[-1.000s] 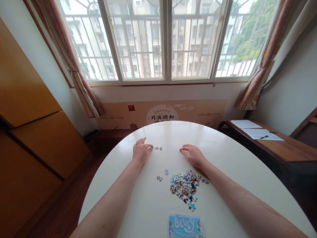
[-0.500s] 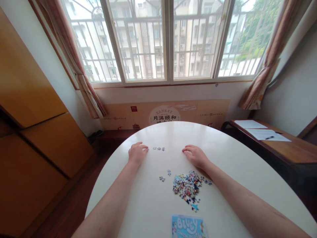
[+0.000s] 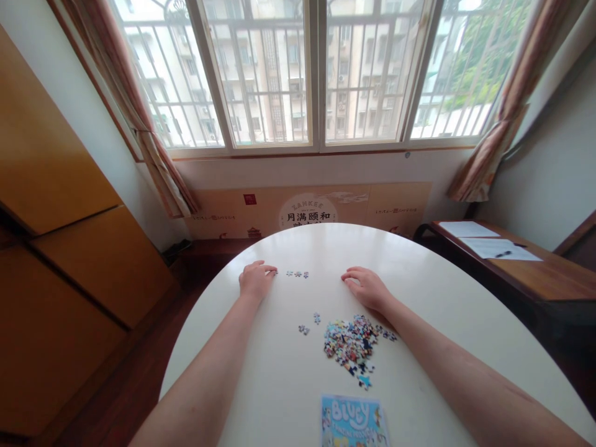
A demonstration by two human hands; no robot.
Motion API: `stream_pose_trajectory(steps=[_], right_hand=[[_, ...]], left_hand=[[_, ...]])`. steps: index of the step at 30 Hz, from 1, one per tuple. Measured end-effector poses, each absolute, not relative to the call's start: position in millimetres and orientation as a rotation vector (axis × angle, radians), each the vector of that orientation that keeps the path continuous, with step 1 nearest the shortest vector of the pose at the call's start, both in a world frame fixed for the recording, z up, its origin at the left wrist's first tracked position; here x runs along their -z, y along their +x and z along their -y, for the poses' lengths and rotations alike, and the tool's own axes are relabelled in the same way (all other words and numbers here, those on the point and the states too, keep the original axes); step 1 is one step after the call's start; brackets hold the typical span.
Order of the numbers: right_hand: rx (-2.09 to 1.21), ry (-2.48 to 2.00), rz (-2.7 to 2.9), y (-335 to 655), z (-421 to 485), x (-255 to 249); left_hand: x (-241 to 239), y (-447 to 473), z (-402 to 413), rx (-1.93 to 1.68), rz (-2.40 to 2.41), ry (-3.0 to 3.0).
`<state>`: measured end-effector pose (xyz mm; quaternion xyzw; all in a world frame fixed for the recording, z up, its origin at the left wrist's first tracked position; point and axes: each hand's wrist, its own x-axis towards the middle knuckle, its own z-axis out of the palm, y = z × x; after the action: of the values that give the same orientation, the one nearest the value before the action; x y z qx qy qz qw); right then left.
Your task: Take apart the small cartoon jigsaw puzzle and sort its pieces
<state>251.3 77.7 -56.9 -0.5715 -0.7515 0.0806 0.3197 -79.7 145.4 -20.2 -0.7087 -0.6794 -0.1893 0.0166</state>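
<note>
At the left of the table, my left hand point(image 3: 256, 280) has thumb and fingertips closed on a small puzzle piece point(image 3: 276, 272), mostly covered by the fingers. Just right of it lies a short row of puzzle pieces point(image 3: 297, 274). My right hand point(image 3: 367, 288) rests palm down across from the row, fingers a little bent and apart, holding nothing. Nearer to me is a heap of mixed puzzle pieces point(image 3: 351, 343), between my forearms. Two small groups of loose pieces, one point(image 3: 303, 329) lower and one point(image 3: 317, 318) higher, lie left of the heap.
A blue picture sheet or box marked "Bluey" point(image 3: 352, 421) lies at the near side of the round white table point(image 3: 274, 385). On the right, a wooden desk point(image 3: 554, 267) holds papers point(image 3: 498, 248) and a pen. Wooden cabinets point(image 3: 60, 310) stand left; a barred window is ahead.
My left fingers have drawn slightly closer around the piece at their tips. The whole view has shifted a little; my right hand and the heap look unchanged.
</note>
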Motion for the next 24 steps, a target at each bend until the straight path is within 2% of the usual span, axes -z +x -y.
stream_pose_trajectory(steps=[7,9,11,16,20,24], right_hand=[[-0.221,-1.510,1.971,252,-76,54],[-0.228,-1.514,1.967,252,-76,55],[-0.235,-1.513,1.959,252,-77,55],[-0.228,-1.503,1.952,252,-77,55],[-0.218,-1.504,1.967,252,-76,53],[-0.207,-1.516,1.975,252,-76,53]], left_hand=[[2,-67,-128,0.731,1.834,-2.368],[-13,-56,-112,0.566,1.664,-2.645],[-31,-44,-94,0.243,1.501,-2.900],[-58,-26,-61,-0.231,1.421,-3.145],[-56,-22,-57,-0.464,1.419,-3.193],[-50,-22,-61,-0.530,1.447,-3.182]])
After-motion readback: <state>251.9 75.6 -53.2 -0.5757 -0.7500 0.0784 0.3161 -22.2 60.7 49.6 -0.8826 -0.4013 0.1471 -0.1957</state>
